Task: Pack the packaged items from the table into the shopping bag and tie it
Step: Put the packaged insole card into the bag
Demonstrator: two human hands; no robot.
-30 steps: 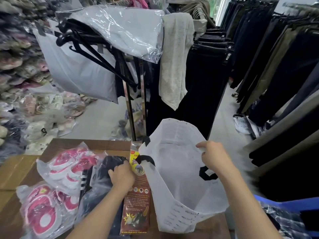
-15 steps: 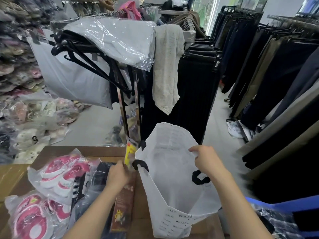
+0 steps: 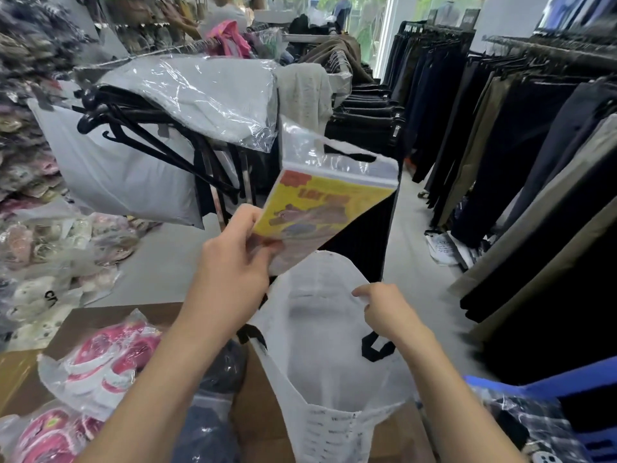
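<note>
A white shopping bag (image 3: 330, 372) with black handles stands open on the brown table (image 3: 100, 319). My right hand (image 3: 387, 312) pinches its right rim and holds the mouth open. My left hand (image 3: 233, 275) grips a flat yellow packet in a clear sleeve (image 3: 320, 208), raised above the bag's mouth and tilted. Left of the bag lie two clear packs of pink and white items (image 3: 107, 362) (image 3: 43, 436) and a dark packaged item (image 3: 220, 369), partly hidden by my left forearm.
A rack with black hangers and a plastic-wrapped grey garment (image 3: 200, 95) stands just behind the table. Dark trousers (image 3: 500, 145) hang along the right. A blue seat (image 3: 567, 389) with a packaged item sits at the right. Bagged goods pile up at the left.
My left hand picked the yellow packet up off the table and lifted it above the bag's mouth. My right hand kept its hold on the bag's rim.
</note>
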